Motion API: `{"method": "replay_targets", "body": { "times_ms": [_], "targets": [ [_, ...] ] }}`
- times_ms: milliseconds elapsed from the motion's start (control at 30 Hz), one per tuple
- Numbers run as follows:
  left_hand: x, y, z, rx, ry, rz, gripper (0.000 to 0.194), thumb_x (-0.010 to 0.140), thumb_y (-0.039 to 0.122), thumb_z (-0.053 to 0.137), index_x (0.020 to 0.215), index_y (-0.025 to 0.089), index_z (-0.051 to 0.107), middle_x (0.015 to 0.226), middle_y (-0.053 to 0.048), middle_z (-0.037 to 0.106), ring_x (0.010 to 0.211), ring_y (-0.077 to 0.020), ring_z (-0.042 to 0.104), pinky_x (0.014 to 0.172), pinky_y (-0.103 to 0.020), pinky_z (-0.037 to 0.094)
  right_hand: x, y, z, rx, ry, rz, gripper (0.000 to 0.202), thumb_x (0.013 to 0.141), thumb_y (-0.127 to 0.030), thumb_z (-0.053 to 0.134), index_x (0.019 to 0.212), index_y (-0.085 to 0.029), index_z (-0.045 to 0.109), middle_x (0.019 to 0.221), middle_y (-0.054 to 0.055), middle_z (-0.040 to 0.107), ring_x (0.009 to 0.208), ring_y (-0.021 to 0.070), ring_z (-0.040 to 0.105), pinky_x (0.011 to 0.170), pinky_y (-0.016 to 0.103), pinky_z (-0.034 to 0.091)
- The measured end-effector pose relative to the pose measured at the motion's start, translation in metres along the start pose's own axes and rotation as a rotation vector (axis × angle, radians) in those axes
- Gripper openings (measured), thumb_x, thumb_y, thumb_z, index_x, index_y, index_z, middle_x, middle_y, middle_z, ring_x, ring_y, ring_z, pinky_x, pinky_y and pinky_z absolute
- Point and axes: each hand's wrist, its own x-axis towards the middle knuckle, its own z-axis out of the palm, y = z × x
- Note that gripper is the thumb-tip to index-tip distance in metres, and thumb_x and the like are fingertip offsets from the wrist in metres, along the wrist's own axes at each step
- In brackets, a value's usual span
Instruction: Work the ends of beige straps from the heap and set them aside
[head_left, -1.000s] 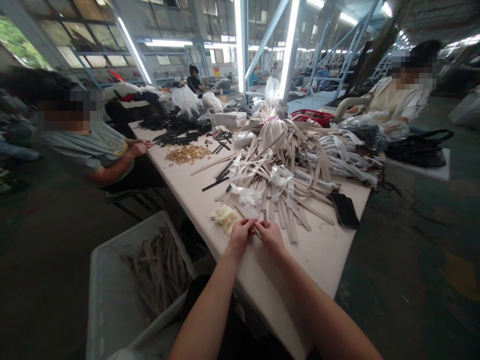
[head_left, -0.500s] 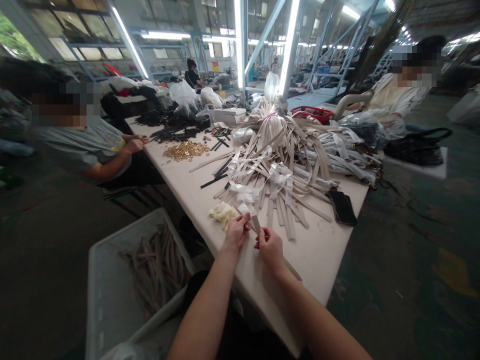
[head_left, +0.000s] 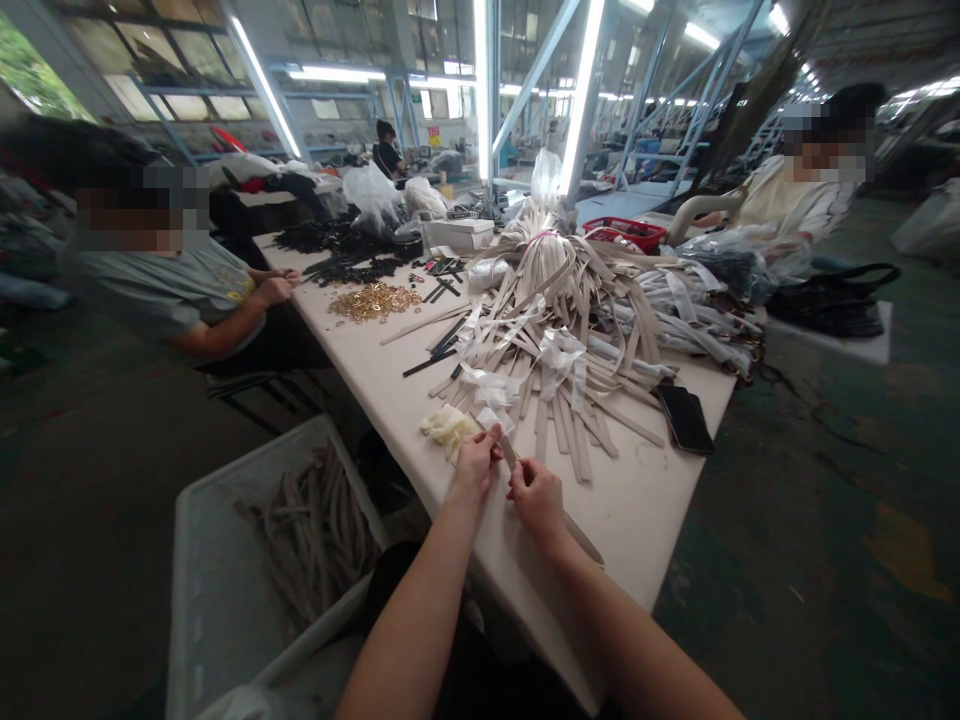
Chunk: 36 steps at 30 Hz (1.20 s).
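A beige strap (head_left: 509, 453) runs between my two hands above the near part of the table. My left hand (head_left: 478, 462) is closed on its far end, fingers and thumb pinched together. Closer to me, my right hand (head_left: 538, 496) pinches the same strap, and a length of it shows beyond my right forearm. Just past my hands spreads a big heap of beige straps (head_left: 570, 290), tied with a pink band. Crumpled white plastic wrap (head_left: 491, 388) lies on its near side. Left of my left hand sits a pale yellow crumpled glove (head_left: 448, 428).
A white bin (head_left: 187, 560) with beige straps stands on the floor at left. Gold metal rings (head_left: 375, 300) and black straps (head_left: 337, 245) lie farther along the table (head_left: 420, 470). Black phones (head_left: 684, 418) rest near the right edge. Co-workers sit at left and right.
My right hand has shifted very slightly toward the left along the strap, and the strap between my hands is turned a little differently. My left hand stays almost in place.
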Motion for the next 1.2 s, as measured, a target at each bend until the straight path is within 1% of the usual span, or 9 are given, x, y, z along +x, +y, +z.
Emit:
{"method": "replay_targets", "body": {
  "times_ms": [300, 567, 633, 700, 800, 900, 967, 1100, 1200],
  "targets": [
    [-0.004, 0.001, 0.000, 0.100, -0.016, -0.017, 0.045, 0.060, 0.050, 0.087, 0.063, 0.013, 0.062, 0.050, 0.002, 0.052, 0.045, -0.0073, 0.043, 0.046, -0.021, 0.032, 0.002, 0.002, 0.000, 0.043, -0.017, 0.022, 0.037, 0.096, -0.047, 0.044, 0.087, -0.020, 0.067, 0.066, 0.003, 0.070, 0.048, 0.0164, 0.065, 0.051, 0.024, 0.045],
    [-0.009, -0.002, -0.008, 0.332, -0.196, -0.036, 0.043, 0.062, 0.052, 0.085, 0.066, 0.013, 0.066, 0.054, -0.001, 0.057, 0.045, -0.0102, 0.049, 0.045, -0.023, 0.035, 0.008, -0.001, -0.003, 0.213, -0.024, 0.110, 0.039, 0.092, -0.052, 0.048, 0.090, -0.019, 0.069, 0.076, 0.006, 0.073, 0.054, 0.0185, 0.069, 0.050, 0.025, 0.050],
    [-0.009, 0.000, -0.006, 0.328, -0.158, -0.013, 0.044, 0.062, 0.053, 0.084, 0.063, 0.013, 0.065, 0.053, 0.000, 0.056, 0.045, -0.0094, 0.047, 0.046, -0.023, 0.034, 0.009, 0.001, -0.007, 0.233, -0.085, 0.136, 0.037, 0.090, -0.051, 0.051, 0.088, -0.019, 0.069, 0.076, 0.006, 0.074, 0.054, 0.0184, 0.069, 0.050, 0.025, 0.050],
    [-0.009, 0.002, -0.004, 0.280, -0.092, 0.018, 0.045, 0.062, 0.053, 0.084, 0.061, 0.014, 0.063, 0.050, 0.001, 0.053, 0.045, -0.0082, 0.044, 0.046, -0.022, 0.032, 0.007, 0.005, -0.012, 0.220, -0.198, 0.177, 0.032, 0.088, -0.047, 0.055, 0.080, -0.019, 0.068, 0.071, 0.006, 0.073, 0.052, 0.0175, 0.067, 0.048, 0.024, 0.050],
    [-0.010, 0.004, -0.001, 0.193, -0.035, 0.048, 0.046, 0.063, 0.054, 0.083, 0.060, 0.014, 0.061, 0.049, 0.002, 0.050, 0.046, -0.0074, 0.042, 0.047, -0.021, 0.030, 0.002, 0.015, -0.020, 0.227, -0.347, 0.296, 0.027, 0.085, -0.040, 0.057, 0.074, -0.017, 0.067, 0.063, 0.005, 0.071, 0.046, 0.0152, 0.064, 0.044, 0.023, 0.048],
    [-0.017, 0.002, 0.001, 0.237, -0.054, 0.058, 0.046, 0.063, 0.054, 0.083, 0.059, 0.014, 0.061, 0.051, 0.002, 0.051, 0.047, -0.0075, 0.042, 0.048, -0.021, 0.031, 0.000, 0.019, -0.023, 0.334, -0.360, 0.385, 0.027, 0.085, -0.039, 0.058, 0.079, -0.015, 0.067, 0.062, 0.006, 0.070, 0.044, 0.0132, 0.062, 0.044, 0.022, 0.048],
    [-0.024, -0.001, 0.002, 0.307, -0.100, 0.028, 0.045, 0.063, 0.053, 0.084, 0.060, 0.014, 0.062, 0.052, 0.001, 0.053, 0.046, -0.0081, 0.044, 0.047, -0.022, 0.031, 0.003, 0.016, -0.023, 0.412, -0.331, 0.375, 0.031, 0.085, -0.043, 0.059, 0.081, -0.014, 0.067, 0.064, 0.006, 0.070, 0.045, 0.0124, 0.061, 0.046, 0.022, 0.049],
    [-0.034, 0.001, 0.005, 0.334, -0.187, -0.067, 0.043, 0.064, 0.053, 0.083, 0.066, 0.013, 0.065, 0.055, -0.001, 0.056, 0.044, -0.0095, 0.046, 0.044, -0.023, 0.031, 0.009, 0.003, -0.024, 0.511, -0.300, 0.268, 0.039, 0.086, -0.051, 0.058, 0.084, -0.013, 0.067, 0.071, 0.008, 0.071, 0.050, 0.0128, 0.062, 0.049, 0.023, 0.050],
    [-0.032, 0.013, 0.005, 0.319, -0.149, 0.048, 0.041, 0.065, 0.050, 0.083, 0.064, 0.014, 0.064, 0.052, 0.001, 0.053, 0.045, -0.0084, 0.044, 0.046, -0.023, 0.030, 0.008, -0.001, -0.030, 0.467, -0.344, 0.247, 0.040, 0.087, -0.049, 0.055, 0.083, -0.012, 0.069, 0.071, 0.009, 0.072, 0.052, 0.0142, 0.064, 0.050, 0.024, 0.051]
  ]
}}
